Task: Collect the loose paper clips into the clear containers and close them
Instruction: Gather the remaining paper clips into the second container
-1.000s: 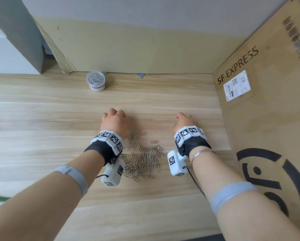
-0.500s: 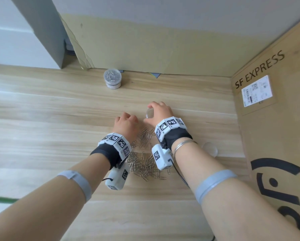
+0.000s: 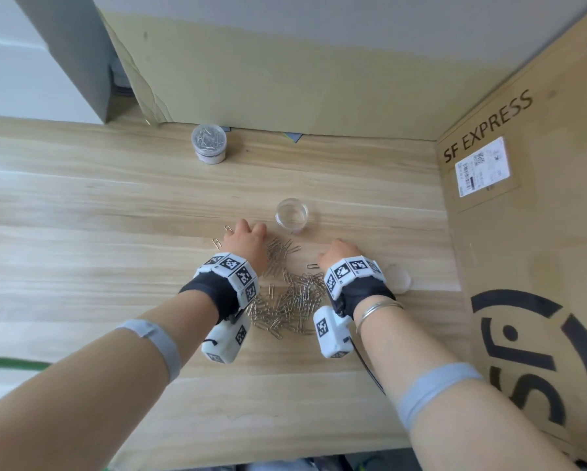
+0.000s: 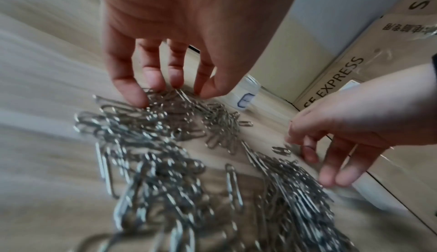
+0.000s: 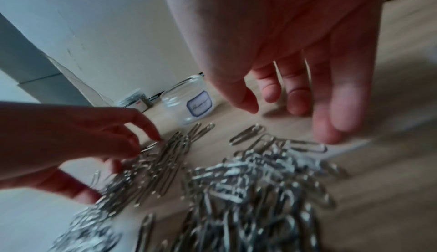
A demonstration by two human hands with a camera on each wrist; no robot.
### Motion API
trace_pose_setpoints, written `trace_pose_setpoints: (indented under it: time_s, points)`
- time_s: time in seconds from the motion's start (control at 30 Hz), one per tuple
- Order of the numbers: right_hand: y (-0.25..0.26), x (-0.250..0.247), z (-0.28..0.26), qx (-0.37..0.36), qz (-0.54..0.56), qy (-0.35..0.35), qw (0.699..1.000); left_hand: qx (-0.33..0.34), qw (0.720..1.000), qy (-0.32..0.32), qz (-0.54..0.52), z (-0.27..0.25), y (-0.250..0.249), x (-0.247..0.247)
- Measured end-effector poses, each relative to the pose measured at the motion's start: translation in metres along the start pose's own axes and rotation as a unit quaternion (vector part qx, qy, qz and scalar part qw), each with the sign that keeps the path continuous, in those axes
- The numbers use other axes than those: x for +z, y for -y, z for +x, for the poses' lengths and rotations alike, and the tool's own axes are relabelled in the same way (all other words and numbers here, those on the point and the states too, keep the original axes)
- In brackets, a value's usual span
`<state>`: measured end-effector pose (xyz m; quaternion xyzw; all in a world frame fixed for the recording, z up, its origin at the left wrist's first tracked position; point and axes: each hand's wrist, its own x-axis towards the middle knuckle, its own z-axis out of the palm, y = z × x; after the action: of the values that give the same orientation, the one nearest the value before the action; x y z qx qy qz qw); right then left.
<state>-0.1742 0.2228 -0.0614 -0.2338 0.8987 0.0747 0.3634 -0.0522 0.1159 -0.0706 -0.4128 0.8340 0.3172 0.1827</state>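
Observation:
A heap of silver paper clips (image 3: 287, 299) lies on the wooden table between my wrists. My left hand (image 4: 170, 91) reaches over the heap's far end, its fingertips and thumb set down on the clips there. My right hand (image 5: 290, 121) hovers at the heap's right edge with its fingers hanging loose and holds nothing. An empty clear container (image 3: 291, 215) stands open just beyond the heap, between the two hands; a blue-framed label shows on the container (image 5: 189, 104). Its clear lid (image 3: 399, 278) lies flat to the right of my right wrist.
A second container (image 3: 209, 142), capped and full of clips, stands at the back near the cardboard wall. A tall SF EXPRESS carton (image 3: 523, 232) closes off the table's right side. A few stray clips (image 3: 222, 237) lie left of my left hand.
My right hand set the empty container down beyond the heap, let go and drew back to the heap's right edge. The left hand stayed on the clips.

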Motion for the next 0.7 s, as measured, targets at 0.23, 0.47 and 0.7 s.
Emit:
trace_pose_setpoints:
  time_s: [0.23,0.47,0.7]
  points:
    - [0.010,0.007,-0.007,-0.016,0.071,0.000,0.997,0.049,0.999,0.023,0.007,-0.010,-0.009,0.005]
    - [-0.027,0.014,-0.018,0.020,-0.040,0.073,0.996,-0.032,0.993,0.064,0.098,-0.011,0.012,-0.006]
    - [0.004,0.031,-0.023,0.021,0.173,0.080,0.982,0.019,0.988,0.148,0.042,-0.016,0.004,0.008]
